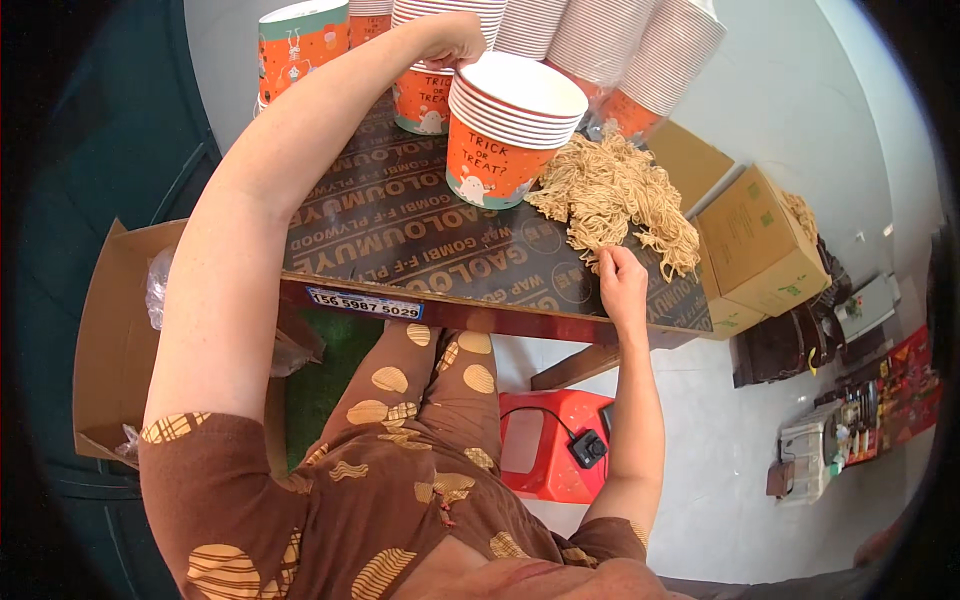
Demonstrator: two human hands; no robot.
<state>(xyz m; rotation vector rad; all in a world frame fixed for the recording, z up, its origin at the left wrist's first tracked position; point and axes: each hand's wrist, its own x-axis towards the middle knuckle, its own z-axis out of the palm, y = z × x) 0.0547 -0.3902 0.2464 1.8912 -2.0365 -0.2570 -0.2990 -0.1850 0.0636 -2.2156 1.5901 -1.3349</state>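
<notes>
My left arm stretches across the table to the stacks of orange paper buckets. My left hand [456,42] is closed, with its fingers curled down by the rim of the front stack of nested buckets [505,150]; what is in its grip is hidden. Behind it, a taller bucket stack [424,98] is partly covered by my arm. Beside the front stack lies a loose heap of beige cords [620,190]. My right hand [622,283] pinches cord strands at the heap's near edge.
More bucket stacks [600,40] in clear plastic stand at the back, and another bucket [300,55] at far left. All rest on a dark printed plywood tabletop [400,235]. Cardboard boxes [760,240] flank its right; an open carton [120,330] its left. A red stool [550,440] carries a black device.
</notes>
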